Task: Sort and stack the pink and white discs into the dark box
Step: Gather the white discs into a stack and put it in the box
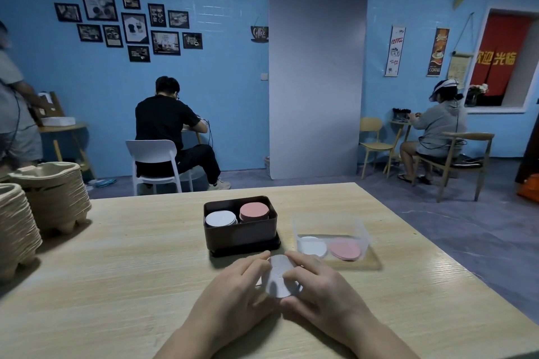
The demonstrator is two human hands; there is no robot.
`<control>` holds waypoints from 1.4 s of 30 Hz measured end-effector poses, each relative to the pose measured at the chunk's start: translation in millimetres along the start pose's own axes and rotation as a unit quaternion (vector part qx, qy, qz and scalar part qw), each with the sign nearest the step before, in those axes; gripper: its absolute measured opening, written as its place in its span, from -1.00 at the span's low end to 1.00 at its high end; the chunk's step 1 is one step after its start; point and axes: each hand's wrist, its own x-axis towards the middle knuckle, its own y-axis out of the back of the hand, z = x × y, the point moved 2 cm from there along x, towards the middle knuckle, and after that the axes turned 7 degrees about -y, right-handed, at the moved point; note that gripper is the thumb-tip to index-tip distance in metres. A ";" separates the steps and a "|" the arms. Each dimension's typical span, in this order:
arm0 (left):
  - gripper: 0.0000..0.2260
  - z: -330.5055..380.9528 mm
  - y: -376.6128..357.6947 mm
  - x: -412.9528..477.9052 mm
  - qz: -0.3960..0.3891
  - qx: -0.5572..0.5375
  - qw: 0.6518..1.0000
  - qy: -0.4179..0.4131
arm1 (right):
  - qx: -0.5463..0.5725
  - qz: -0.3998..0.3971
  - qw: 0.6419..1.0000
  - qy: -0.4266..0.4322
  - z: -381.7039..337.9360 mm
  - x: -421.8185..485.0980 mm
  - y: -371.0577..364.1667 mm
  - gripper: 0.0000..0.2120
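Two hands meet low in the middle of the head view, over a pale wooden table point(131, 256). The left hand point(236, 285) and the right hand point(320, 288) both hold one white disc point(280, 275) by its edge. The left fingers curl in against its left side. The right fingertips rest on its upper rim and the right thumb sits at its lower edge. The disc is tilted up towards the camera, and faint raised dots show on its face. Whether more discs lie under it I cannot tell.

Just beyond the hands stands the dark box point(242, 234), resting on a flat dark base point(245, 251) that sticks out around its foot. Inside the box are two stacks side by side: a white stack point(220, 218) on the left and a pink stack point(253, 211) on the right, the pink one standing a little higher.

To the right of the box, near it but not touching, is a clear plastic tub point(363, 230). It holds a low pile of white discs point(313, 246) on its left and a low pile of pink discs point(345, 249) on its right.

At the table's left edge are two tall piles of pulp cup trays point(55, 195).

Behind the table, a person in black point(169, 131) sits on a white chair facing the blue wall. Another person in grey point(437, 128) sits at a small table on the right. A grey panel point(316, 81) leans against the wall between them.
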 end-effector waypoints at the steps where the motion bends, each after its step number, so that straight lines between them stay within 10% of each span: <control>1: -0.61 -2.4 -0.6 -1.9 -0.001 -0.001 1.000 0.012 | 0.005 0.009 1.000 0.001 -0.3 -0.5 1.5 -0.74; 30: -0.67 -1.6 -3.6 -2.1 -0.016 -0.004 1.000 0.026 | 0.007 -0.032 0.999 -0.032 0.9 0.6 -1.1 -0.67; 42: -0.41 -18.7 -4.2 -0.2 -0.069 0.060 0.971 0.221 | -0.030 -0.010 0.998 -0.061 -2.8 -1.5 3.3 -0.64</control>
